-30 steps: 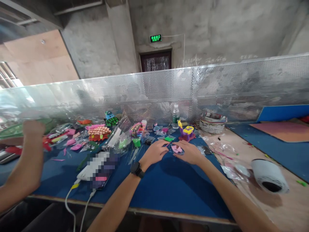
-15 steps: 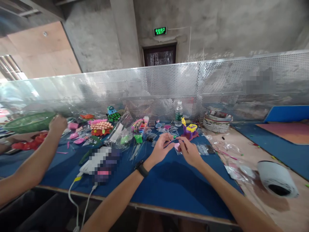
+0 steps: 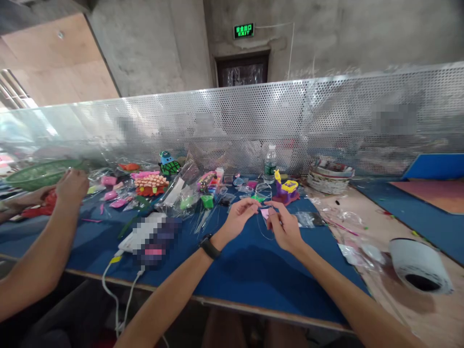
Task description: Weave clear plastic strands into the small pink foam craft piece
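The left hand and the right hand were raised just above the blue counter, close together, with a small pink piece between them. The right hand's fingers were closed on the pink piece, pinching it at its right side. The left hand's fingertips were drawn together near the piece's left edge; whether they gripped it or something finer beside it could not be told. A thin clear loop, perhaps a bag or thread, hung below the piece toward the counter. A black watch sat on the left wrist.

Just beyond the hands stood a purple and yellow toy, and behind it a water bottle near the perforated metal screen. A round basket stood to the right of the toy. Left of the hands lay a scatter of clear bags and coloured foam bits, among them an orange spiky piece and a blue and green figure. A white power strip with cables lay on the counter's near left. A white roll lay on its side at the far right.

At the far left, another person's hand rested by a green basket.
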`<state>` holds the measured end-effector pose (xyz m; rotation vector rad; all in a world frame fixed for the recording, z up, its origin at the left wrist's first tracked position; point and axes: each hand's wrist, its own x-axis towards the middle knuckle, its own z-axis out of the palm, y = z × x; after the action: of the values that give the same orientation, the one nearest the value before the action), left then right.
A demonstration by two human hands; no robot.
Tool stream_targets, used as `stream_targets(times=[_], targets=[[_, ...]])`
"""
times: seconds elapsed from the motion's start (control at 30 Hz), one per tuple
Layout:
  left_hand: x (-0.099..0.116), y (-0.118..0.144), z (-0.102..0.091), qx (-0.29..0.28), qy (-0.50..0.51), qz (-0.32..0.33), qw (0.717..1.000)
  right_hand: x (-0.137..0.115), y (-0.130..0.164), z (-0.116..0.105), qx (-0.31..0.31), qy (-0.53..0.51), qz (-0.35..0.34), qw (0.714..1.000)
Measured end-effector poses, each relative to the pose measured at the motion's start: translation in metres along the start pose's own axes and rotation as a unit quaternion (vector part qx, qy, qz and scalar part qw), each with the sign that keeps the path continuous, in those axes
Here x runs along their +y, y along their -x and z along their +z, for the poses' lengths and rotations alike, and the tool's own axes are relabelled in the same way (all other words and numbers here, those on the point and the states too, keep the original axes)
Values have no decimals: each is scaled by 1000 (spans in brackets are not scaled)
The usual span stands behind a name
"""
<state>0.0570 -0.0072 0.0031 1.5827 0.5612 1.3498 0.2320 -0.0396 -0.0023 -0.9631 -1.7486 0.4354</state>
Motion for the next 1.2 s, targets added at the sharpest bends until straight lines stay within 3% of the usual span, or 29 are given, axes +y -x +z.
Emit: stream_targets(times=[0.27,0.53,0.9,1.2], targets=[[2,0,3,-17,129,-47,990,-4,2,0,1,4,-25,1000],[4,0,4,1,203,-86,975,-6,1,0,8,17,-27,999],[3,3,3,-43,224,-106,968,-2,2,2,29,38,-41,998],[1,3,3,-44,223,-106,968,-1,2,1,37,65,-45,996]])
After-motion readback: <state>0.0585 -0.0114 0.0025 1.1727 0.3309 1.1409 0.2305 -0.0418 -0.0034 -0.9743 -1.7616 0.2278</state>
